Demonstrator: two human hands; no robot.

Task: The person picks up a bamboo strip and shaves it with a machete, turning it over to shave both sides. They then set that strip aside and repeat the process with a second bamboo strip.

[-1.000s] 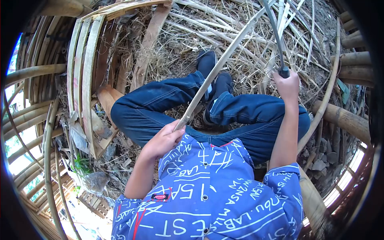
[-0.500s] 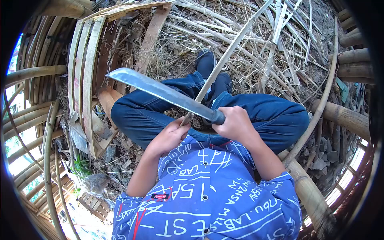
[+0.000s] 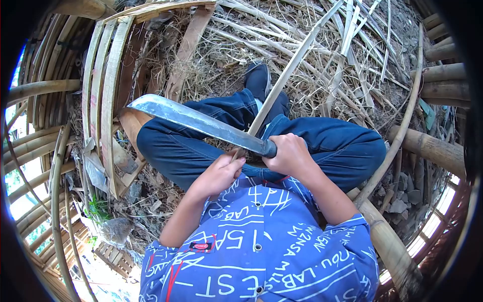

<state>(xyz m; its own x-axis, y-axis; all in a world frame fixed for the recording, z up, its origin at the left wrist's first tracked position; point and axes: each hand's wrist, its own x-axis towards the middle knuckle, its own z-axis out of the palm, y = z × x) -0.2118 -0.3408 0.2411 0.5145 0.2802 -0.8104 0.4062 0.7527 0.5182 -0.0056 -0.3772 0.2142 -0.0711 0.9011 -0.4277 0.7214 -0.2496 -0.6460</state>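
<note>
A machete [image 3: 201, 122] with a broad grey blade is gripped by its dark handle in my right hand [image 3: 291, 155], its tip pointing to the upper left. My left hand [image 3: 221, 172] is closed round the near end of a long split bamboo strip [image 3: 289, 70]. The strip slants up to the top right and passes under the blade just beyond my left fingers. Whether blade and strip touch, I cannot tell. Both hands are close to my lap, between my bent legs in blue jeans [image 3: 327, 143].
A slatted wooden crate [image 3: 108, 95] lies on its side at the left. Bamboo shavings and strips [image 3: 349, 30] cover the ground ahead. Thick bamboo poles [image 3: 427, 146] lie on the right, and bamboo slat walls [image 3: 40, 146] rise at the edges.
The machete has shifted slightly left and down, with its blade lower over the strip. My left hand has turned a little, and its fingers now show more around the strip's end.
</note>
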